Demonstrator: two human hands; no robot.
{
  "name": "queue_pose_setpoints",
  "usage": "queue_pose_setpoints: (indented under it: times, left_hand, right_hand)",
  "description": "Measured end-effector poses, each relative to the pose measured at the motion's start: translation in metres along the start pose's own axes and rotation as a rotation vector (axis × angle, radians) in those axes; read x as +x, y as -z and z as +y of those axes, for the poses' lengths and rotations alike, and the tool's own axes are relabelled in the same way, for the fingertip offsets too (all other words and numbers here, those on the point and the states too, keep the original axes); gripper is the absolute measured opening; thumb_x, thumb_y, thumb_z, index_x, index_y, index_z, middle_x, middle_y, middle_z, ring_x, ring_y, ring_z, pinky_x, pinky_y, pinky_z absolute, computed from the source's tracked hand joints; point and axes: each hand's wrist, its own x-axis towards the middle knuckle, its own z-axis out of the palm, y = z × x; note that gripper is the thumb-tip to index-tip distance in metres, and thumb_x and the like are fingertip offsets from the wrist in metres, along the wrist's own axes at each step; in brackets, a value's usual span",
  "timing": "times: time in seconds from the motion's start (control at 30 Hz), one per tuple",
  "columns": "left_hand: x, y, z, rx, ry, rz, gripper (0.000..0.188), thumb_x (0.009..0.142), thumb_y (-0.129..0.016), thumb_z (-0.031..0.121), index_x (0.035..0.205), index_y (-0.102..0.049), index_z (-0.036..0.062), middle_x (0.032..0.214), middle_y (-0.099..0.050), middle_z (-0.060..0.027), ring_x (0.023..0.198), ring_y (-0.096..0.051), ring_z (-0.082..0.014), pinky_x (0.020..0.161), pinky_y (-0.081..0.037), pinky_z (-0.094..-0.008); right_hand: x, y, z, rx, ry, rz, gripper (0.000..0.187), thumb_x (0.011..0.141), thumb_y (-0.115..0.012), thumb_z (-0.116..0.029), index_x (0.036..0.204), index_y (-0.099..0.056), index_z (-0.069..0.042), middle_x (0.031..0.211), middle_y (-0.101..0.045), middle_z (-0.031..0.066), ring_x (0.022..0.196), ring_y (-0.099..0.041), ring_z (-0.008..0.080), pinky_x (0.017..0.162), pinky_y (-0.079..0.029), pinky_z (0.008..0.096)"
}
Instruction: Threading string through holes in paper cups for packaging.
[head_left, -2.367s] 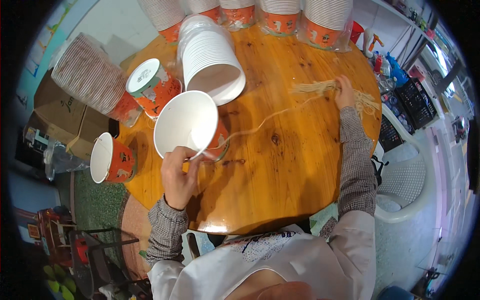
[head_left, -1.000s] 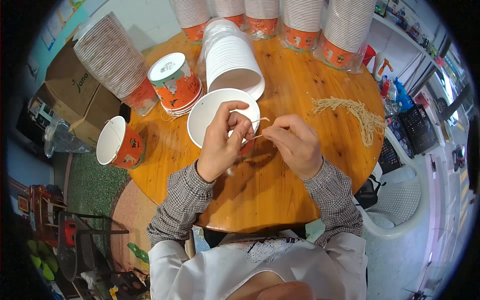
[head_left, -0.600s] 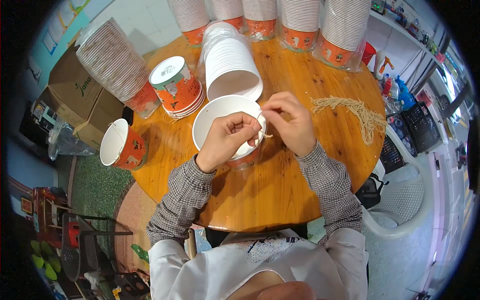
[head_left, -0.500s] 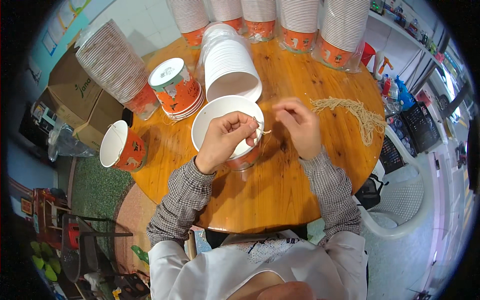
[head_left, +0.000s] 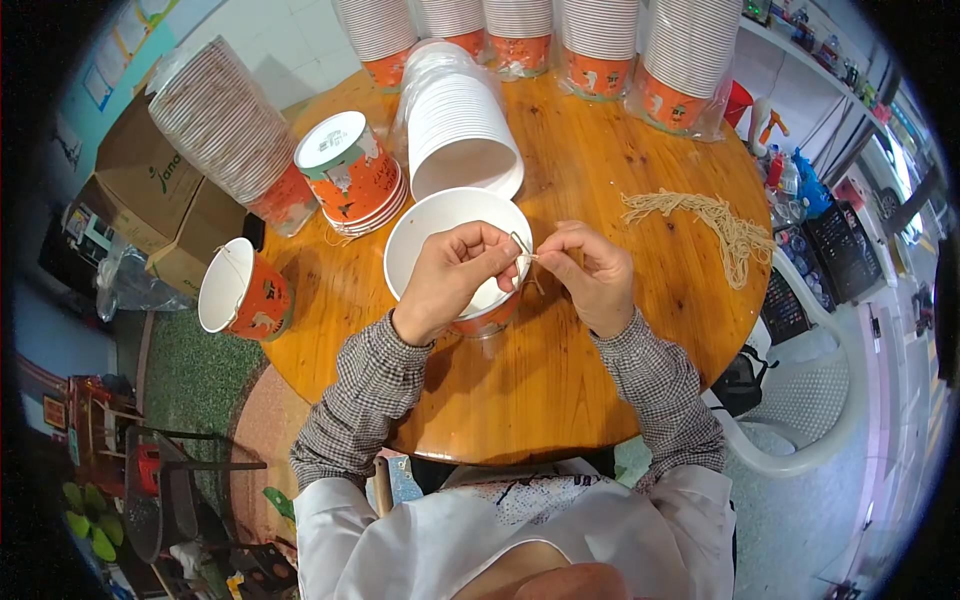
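Observation:
A paper bucket [head_left: 408, 240], white inside and orange outside, stands upright on the table in front of me. Over its right rim my left hand [head_left: 462, 272] pinches a beige string [head_left: 522, 246], which forms a small loop above the fingers. My right hand [head_left: 592, 272] pinches the same string just to the right, thumb against forefinger. A loose string end hangs below, between the hands. Whether the string passes through the bucket's wall is hidden by my left hand. To the left, another orange bucket [head_left: 262, 300] leans with a string across its mouth.
A bundle of beige strings [head_left: 705, 225] lies at the right. Behind the bucket rests a lying stack of white buckets [head_left: 460, 130]. An upside-down orange stack [head_left: 352, 185] and a plastic-wrapped stack [head_left: 222, 125] stand left; several wrapped stacks [head_left: 690, 70] line the far edge.
My right hand has moved left to meet the string and now pinches it. The left hand stays over the rim, and the string loop now stands up more visibly.

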Motion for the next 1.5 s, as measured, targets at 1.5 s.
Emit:
queue_pose_setpoints:
  times: [1.5]
  left_hand:
    - [-0.016,-0.017,-0.006,0.282,-0.303,0.212,0.024,0.088,-0.062,-0.002,0.111,-0.052,-0.0034,0.095,-0.066,-0.0086,0.087,-0.062,-0.0104,0.076,-0.05,-0.0223]
  right_hand:
    - [-0.001,-0.016,-0.027,0.021,-0.276,0.039,0.01,0.084,-0.069,-0.007,0.09,-0.067,0.0,0.085,-0.066,0.0052,0.073,-0.062,0.0116,0.064,-0.049,0.0239]
